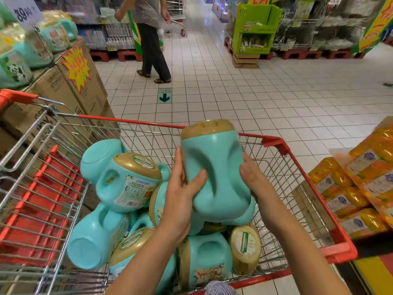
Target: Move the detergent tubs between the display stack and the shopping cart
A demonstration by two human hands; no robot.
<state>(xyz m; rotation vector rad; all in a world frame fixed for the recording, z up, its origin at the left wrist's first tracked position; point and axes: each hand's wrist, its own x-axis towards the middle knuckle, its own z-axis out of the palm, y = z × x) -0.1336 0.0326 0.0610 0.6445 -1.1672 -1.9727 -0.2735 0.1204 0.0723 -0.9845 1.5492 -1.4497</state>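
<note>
I hold a teal detergent tub (217, 169) with a gold lid above the shopping cart (274, 142), lid pointing away from me. My left hand (180, 188) grips its left side with the thumb across the front. My right hand (253, 177) grips its right side. Several more teal tubs (125, 179) lie jumbled in the cart basket below. The display stack (19, 52) of the same tubs sits on cardboard boxes at the upper left.
The cart's red child seat (40, 201) is folded at the left. Cardboard boxes (83, 81) with a yellow starburst sign stand beside the cart. Orange packaged goods (361, 184) are stacked at the right. A person (151, 39) with another cart walks on the tiled aisle ahead.
</note>
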